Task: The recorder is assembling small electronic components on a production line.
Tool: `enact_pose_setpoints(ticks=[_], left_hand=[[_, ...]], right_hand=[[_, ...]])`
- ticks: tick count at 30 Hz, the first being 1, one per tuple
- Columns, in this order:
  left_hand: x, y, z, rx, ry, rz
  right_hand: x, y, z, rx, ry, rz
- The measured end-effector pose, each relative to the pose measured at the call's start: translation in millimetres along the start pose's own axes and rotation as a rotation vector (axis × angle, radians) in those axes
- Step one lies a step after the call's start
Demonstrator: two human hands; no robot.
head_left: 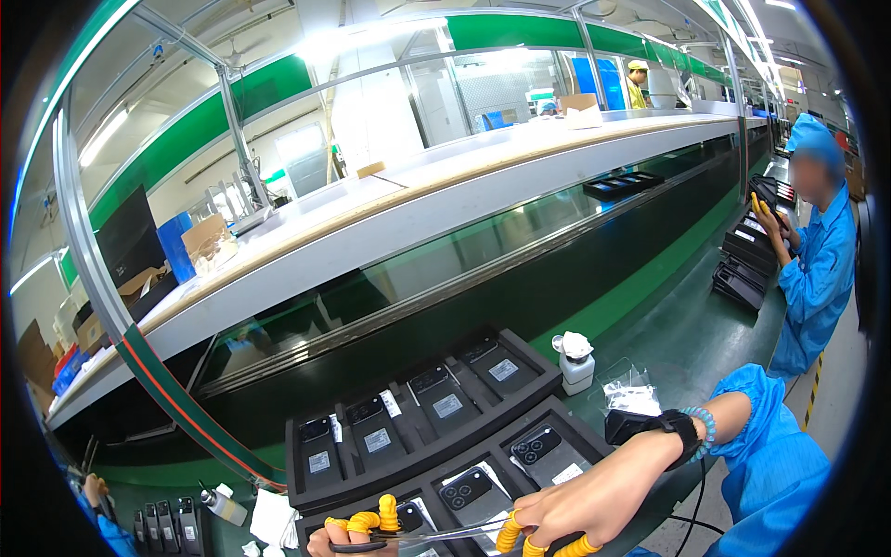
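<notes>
At the lower edge, my left hand (345, 537) wears yellow finger cots. Its fingers are closed on a small black-edged part (358, 548), mostly cut off by the picture's edge. My right hand (589, 492), also in yellow finger cots, is closed around metal tweezers (445, 534) whose thin end points left toward that part. Both hands are over the near black foam tray (548, 408), where phone-shaped pieces with camera rings (467, 487) lie in slots, partly hidden by my hands. Behind it, the far black tray (295, 455) holds several similar dark pieces (430, 379) with white labels.
A white bottle (576, 373) with tissue on top stands right of the trays, beside a clear bag (634, 395). To the left are white wipes (275, 520), another bottle (223, 506) and a co-worker's hand (95, 490). Beyond runs a conveyor (445, 269); another person (821, 251) works at right.
</notes>
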State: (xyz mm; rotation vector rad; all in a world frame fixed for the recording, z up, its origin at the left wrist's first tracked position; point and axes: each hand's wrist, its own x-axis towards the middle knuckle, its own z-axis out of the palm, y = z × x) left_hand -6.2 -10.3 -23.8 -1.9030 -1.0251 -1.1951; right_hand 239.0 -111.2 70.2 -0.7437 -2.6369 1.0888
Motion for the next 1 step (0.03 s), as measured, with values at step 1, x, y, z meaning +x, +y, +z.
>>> enact_pose_setpoints(ticks=[1], left_hand=[[0.1, -0.1, 0.1, 0.000, 0.000, 0.000]], right_hand=[[0.1, 0.2, 0.0, -0.012, -0.002, 0.002]])
